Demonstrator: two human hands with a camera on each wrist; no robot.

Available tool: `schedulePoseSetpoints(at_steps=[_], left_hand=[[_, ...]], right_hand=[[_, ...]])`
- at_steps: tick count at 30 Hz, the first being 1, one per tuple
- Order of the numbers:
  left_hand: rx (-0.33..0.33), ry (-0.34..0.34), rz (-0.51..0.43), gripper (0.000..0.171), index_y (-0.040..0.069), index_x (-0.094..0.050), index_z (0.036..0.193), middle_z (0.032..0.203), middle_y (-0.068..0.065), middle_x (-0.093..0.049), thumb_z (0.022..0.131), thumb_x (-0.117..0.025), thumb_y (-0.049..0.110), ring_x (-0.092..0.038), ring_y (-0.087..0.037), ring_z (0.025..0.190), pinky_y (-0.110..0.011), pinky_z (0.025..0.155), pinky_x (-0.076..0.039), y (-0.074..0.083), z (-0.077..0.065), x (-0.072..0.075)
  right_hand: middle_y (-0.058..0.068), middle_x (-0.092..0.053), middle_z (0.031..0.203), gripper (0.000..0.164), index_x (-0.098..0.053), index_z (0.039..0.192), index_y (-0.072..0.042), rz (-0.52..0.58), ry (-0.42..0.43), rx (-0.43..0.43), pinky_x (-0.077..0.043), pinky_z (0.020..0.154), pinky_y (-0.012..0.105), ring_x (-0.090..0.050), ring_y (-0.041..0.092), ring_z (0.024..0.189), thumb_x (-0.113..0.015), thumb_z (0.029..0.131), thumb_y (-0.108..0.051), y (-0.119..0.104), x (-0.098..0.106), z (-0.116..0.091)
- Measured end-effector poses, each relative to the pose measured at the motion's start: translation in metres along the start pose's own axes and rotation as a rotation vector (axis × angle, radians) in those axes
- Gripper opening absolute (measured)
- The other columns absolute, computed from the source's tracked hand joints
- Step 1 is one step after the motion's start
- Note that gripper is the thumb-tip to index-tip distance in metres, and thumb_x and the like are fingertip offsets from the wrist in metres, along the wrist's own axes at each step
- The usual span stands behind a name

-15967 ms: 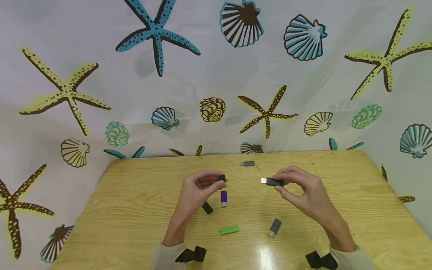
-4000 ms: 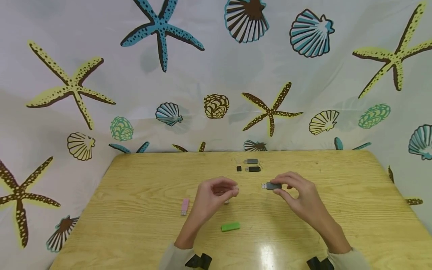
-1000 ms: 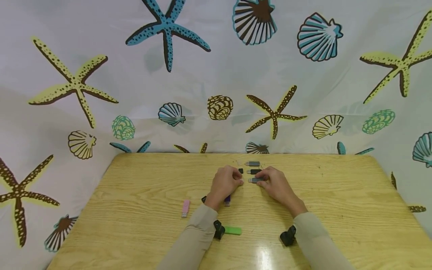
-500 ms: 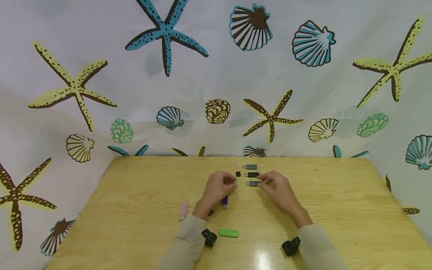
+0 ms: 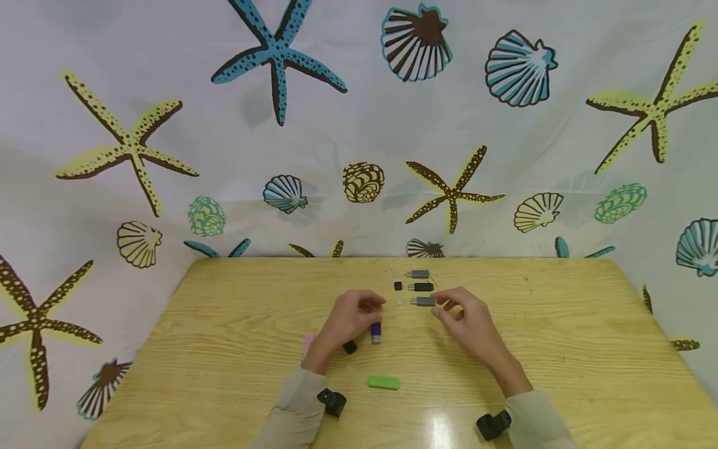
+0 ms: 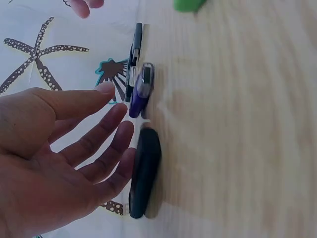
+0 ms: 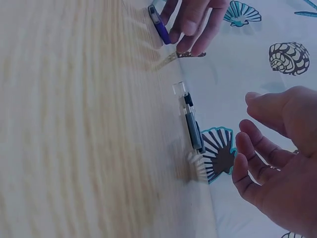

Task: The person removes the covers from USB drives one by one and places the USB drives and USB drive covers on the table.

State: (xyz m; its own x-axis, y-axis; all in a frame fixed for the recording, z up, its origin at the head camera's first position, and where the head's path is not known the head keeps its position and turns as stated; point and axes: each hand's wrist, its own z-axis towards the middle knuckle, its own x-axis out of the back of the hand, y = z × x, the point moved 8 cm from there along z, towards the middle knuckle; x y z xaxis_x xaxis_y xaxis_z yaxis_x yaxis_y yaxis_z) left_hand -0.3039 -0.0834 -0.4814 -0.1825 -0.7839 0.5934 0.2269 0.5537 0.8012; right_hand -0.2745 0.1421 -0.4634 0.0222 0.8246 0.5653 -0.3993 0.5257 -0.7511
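Note:
My left hand [image 5: 349,319] hovers with loosely bent fingers over a purple USB stick [image 5: 376,333], holding nothing. In the left wrist view a black USB stick [image 6: 145,171] lies close beyond its fingertips. My right hand [image 5: 470,319], also holding nothing, has thumb and fingers apart at the end of a grey USB stick [image 5: 423,302]. To that stick's left lies a small clear cap [image 5: 400,302]. Behind are a black USB stick [image 5: 422,287] with a black cap [image 5: 398,285] beside it, and another grey USB stick [image 5: 418,274] with a clear cap [image 5: 394,273].
A green USB stick [image 5: 384,382] lies nearer the front of the wooden table [image 5: 224,318]. Partly behind the left forearm is a pink USB stick [image 5: 308,343]. A patterned cloth [image 5: 314,143] hangs along the table's back edge.
Earlier the right hand held a black USB stick, then a grey one. The grey one and its clear cap now lie in front of the black pair; both hands have let go, the left moving leftward.

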Motion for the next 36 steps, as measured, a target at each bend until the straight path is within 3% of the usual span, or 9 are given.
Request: schedulePoseSetpoints(at_steps=[6,15,25,30,36], left_hand=[[-0.026,-0.086,0.002,0.027,0.001,-0.075,0.115,0.111,-0.011,-0.074,0.09,-0.074,-0.007,-0.069,-0.027,0.102,-0.041,0.087,-0.058,-0.008,-0.01,0.0],[-0.075,-0.164,0.076,0.035,0.004,-0.076,0.116,0.114,-0.008,-0.069,0.085,-0.074,-0.013,-0.065,-0.026,0.104,-0.044,0.088,-0.055,-0.009,-0.018,-0.002],[-0.103,-0.187,0.144,0.022,0.003,-0.079,0.101,0.097,-0.006,-0.064,0.085,-0.075,-0.013,-0.062,-0.019,0.087,-0.031,0.073,-0.054,-0.008,-0.021,-0.004],[-0.131,-0.204,0.197,0.015,0.005,-0.077,0.095,0.094,-0.005,-0.062,0.084,-0.081,-0.006,-0.06,-0.019,0.085,-0.031,0.075,-0.054,-0.004,-0.023,-0.005],[-0.114,-0.22,0.174,0.011,0.007,-0.075,0.097,0.095,-0.003,-0.065,0.088,-0.08,0.001,-0.061,-0.018,0.086,-0.033,0.075,-0.053,0.0,-0.029,-0.006]], right_hand=[[0.01,-0.07,0.111,0.025,-0.073,0.121,-0.011,0.004,0.015,0.019,-0.056,0.073,0.033,-0.065,0.02,0.094,-0.074,0.097,-0.013,-0.009,0.001,-0.007],[0.01,-0.069,0.111,0.026,-0.073,0.12,-0.007,0.008,0.009,0.002,-0.056,0.073,0.033,-0.064,0.017,0.094,-0.075,0.096,-0.013,-0.009,-0.001,-0.02],[0.007,-0.071,0.112,0.025,-0.073,0.12,-0.01,0.038,-0.001,-0.003,-0.056,0.073,0.033,-0.064,0.014,0.094,-0.076,0.096,-0.015,-0.009,-0.007,-0.026],[0.008,-0.071,0.11,0.026,-0.073,0.118,-0.009,0.072,0.007,0.038,-0.057,0.073,0.032,-0.066,0.019,0.094,-0.078,0.093,-0.012,-0.02,-0.008,-0.028],[0.001,-0.071,0.108,0.03,-0.073,0.117,-0.01,0.113,0.028,0.094,-0.058,0.072,0.032,-0.067,0.028,0.094,-0.082,0.088,-0.006,-0.035,-0.009,-0.03]])
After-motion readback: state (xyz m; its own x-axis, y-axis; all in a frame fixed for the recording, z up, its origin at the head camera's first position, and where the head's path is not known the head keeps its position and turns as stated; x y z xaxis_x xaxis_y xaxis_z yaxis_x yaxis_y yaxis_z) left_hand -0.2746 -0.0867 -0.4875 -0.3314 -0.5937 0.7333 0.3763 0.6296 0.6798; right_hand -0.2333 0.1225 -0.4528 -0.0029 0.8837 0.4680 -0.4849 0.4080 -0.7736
